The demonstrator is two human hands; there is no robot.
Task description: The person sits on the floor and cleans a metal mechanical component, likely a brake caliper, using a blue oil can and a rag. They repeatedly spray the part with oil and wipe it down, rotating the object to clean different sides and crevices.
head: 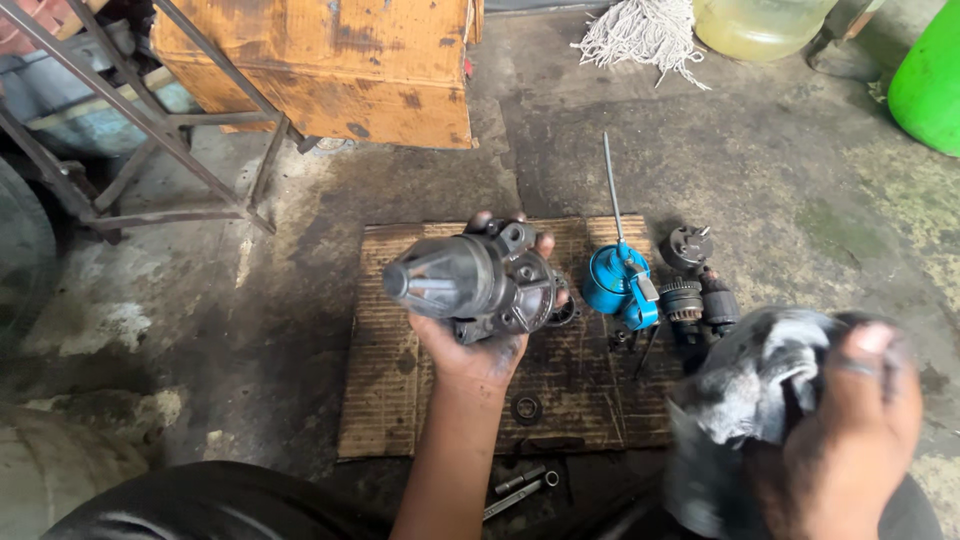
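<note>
Left hand (470,350) fingers clamp motor housing (470,282) above cardboard mat (400,400); right hand (850,440) fingers grip rag (750,390).

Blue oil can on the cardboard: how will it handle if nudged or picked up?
The blue oil can has a round body, so it looks apt to roll if lying on its side. Its long thin spout probably bends easily. Everything around is greasy, so it is likely slippery.

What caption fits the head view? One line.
Left hand holds a greasy motor housing over cardboard; right hand grips a rag.
</note>
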